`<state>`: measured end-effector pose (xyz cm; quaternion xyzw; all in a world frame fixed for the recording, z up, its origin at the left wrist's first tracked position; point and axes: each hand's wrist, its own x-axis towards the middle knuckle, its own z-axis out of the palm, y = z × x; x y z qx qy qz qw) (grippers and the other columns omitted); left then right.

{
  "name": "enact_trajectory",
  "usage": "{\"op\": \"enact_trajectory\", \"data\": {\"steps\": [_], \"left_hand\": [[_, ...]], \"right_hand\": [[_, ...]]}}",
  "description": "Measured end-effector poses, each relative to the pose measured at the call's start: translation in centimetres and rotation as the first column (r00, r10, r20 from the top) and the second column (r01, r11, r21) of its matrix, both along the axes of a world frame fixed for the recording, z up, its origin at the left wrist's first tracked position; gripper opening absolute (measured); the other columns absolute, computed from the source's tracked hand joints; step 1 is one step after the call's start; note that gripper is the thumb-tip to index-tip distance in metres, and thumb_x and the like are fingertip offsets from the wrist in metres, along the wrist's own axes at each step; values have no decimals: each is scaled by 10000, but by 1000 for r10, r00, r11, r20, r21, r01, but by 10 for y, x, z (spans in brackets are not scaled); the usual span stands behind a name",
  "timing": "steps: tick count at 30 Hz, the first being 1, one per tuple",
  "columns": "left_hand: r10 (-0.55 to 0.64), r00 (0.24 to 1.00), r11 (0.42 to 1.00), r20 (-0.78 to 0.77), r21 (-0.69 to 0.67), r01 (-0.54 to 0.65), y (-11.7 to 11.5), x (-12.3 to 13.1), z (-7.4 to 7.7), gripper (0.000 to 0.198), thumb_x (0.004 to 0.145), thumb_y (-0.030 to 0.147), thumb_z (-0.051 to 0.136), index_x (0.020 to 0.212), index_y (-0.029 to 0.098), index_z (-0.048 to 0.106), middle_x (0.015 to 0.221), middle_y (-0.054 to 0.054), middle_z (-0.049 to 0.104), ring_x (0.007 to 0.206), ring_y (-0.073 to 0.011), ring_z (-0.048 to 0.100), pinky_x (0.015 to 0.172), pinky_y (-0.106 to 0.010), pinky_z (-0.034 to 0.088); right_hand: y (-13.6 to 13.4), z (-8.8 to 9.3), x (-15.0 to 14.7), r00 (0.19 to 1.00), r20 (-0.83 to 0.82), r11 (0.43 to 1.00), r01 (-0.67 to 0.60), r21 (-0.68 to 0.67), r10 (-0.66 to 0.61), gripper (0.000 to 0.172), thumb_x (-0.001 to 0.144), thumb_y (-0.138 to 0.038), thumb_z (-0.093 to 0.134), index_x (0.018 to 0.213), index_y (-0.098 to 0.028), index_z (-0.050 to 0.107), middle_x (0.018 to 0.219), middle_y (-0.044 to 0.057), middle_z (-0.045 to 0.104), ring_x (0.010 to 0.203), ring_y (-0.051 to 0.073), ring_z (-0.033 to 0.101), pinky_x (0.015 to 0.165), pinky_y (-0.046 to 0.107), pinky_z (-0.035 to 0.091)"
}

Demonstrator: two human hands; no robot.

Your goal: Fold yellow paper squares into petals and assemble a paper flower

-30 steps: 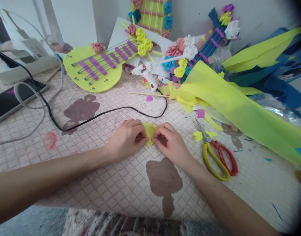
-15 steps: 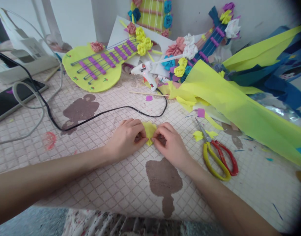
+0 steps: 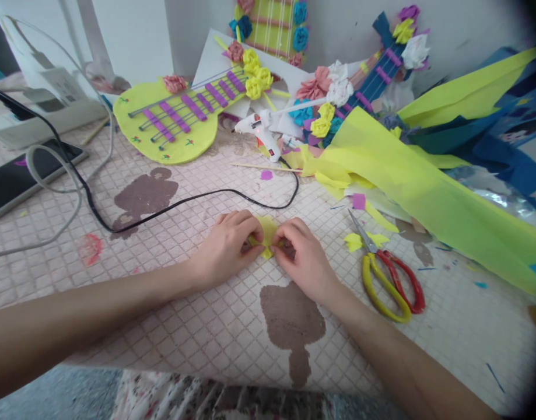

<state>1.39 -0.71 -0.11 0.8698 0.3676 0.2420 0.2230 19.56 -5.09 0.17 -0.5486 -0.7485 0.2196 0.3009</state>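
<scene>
A small piece of yellow crepe paper (image 3: 266, 229) lies between my hands, low over the tablecloth. My left hand (image 3: 233, 242) pinches its left edge between thumb and fingers. On the other side, my right hand (image 3: 300, 254) grips the right edge in the same way. Parts of the paper are hidden behind the fingers. Scissors (image 3: 384, 268) with one yellow and one red handle lie to the right of my right hand, blades partly apart, over small yellow paper scraps (image 3: 353, 241).
Behind my hands runs a black cord (image 3: 198, 198) to a white glue gun (image 3: 261, 131). A yellow paper guitar (image 3: 163, 108) and a blue one (image 3: 377, 84) stand at the back. Long yellow crepe paper (image 3: 407, 181) spreads at right. A phone (image 3: 27, 175) lies at left.
The fingers of both hands have shifted very slightly on the yellow paper. The rest of the table looks the same, apart from a small camera shift.
</scene>
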Motion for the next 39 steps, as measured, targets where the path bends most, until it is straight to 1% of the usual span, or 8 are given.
{"op": "enact_trajectory", "data": {"steps": [6, 9, 15, 19, 25, 30, 34, 39], "left_hand": [[-38, 999, 999, -14, 23, 38, 1, -1, -1, 22, 822, 169, 598, 807, 167, 582, 867, -29, 564, 866, -184, 515, 800, -353, 389], [-49, 998, 997, -50, 61, 52, 1, -1, -2, 62, 846, 185, 560, 799, 163, 594, 863, -44, 561, 862, -194, 511, 786, -358, 396], [-45, 991, 995, -125, 84, 56, -4, -2, 3, 72, 822, 230, 574, 837, 162, 592, 885, -57, 562, 877, -212, 515, 788, -375, 406], [-47, 989, 996, -142, 74, 58, -5, -3, 4, 154, 781, 286, 625, 876, 171, 585, 926, -60, 561, 922, -231, 515, 808, -386, 413], [-77, 985, 996, -153, 29, 83, -4, -6, 5, 377, 684, 450, 725, 895, 177, 573, 947, -64, 553, 923, -250, 516, 806, -409, 423], [-99, 989, 995, -109, -33, 96, -1, -8, 7, 289, 737, 386, 697, 901, 179, 581, 956, -59, 561, 939, -240, 519, 815, -399, 422], [-67, 997, 994, -32, -89, 64, 0, -7, 6, 104, 837, 237, 578, 919, 173, 580, 939, -52, 579, 919, -206, 534, 826, -377, 424], [-19, 999, 998, -29, -59, 18, -1, -2, 4, 74, 815, 166, 573, 884, 174, 597, 916, -48, 574, 907, -208, 531, 834, -395, 413]], "right_hand": [[1, 1, 1, 999, 13, 999, -37, -34, 38, 148, 789, -62, 515, 792, -210, 520, 875, 40, 518, 843, 183, 528, 729, 337, 469], [2, 2, 2, 998, 36, 999, -40, -27, 41, 141, 780, -65, 530, 796, -204, 520, 884, 47, 519, 866, 194, 522, 755, 355, 468], [0, 1, 1, 997, 53, 998, -52, -25, 53, 124, 773, -99, 567, 825, -200, 519, 909, 51, 516, 897, 195, 520, 785, 358, 467], [-1, 3, 2, 997, 45, 998, -58, -40, 60, 151, 744, -112, 600, 834, -200, 517, 925, 48, 502, 924, 194, 519, 815, 359, 461], [-1, 14, 8, 993, 42, 985, -107, -137, 114, 241, 699, -161, 667, 885, -206, 521, 989, 52, 488, 985, 206, 507, 836, 358, 456], [0, 11, 8, 993, 6, 988, -115, -104, 116, 116, 791, -133, 562, 873, -201, 515, 939, 49, 498, 917, 186, 521, 794, 345, 457], [0, 4, 6, 999, -15, 997, -50, -61, 49, 161, 787, -77, 525, 876, -208, 498, 927, 42, 506, 865, 174, 527, 753, 333, 463], [0, 3, 3, 999, 3, 998, -41, -40, 41, 153, 777, -79, 536, 839, -216, 506, 899, 41, 509, 862, 185, 535, 739, 347, 472]]}}
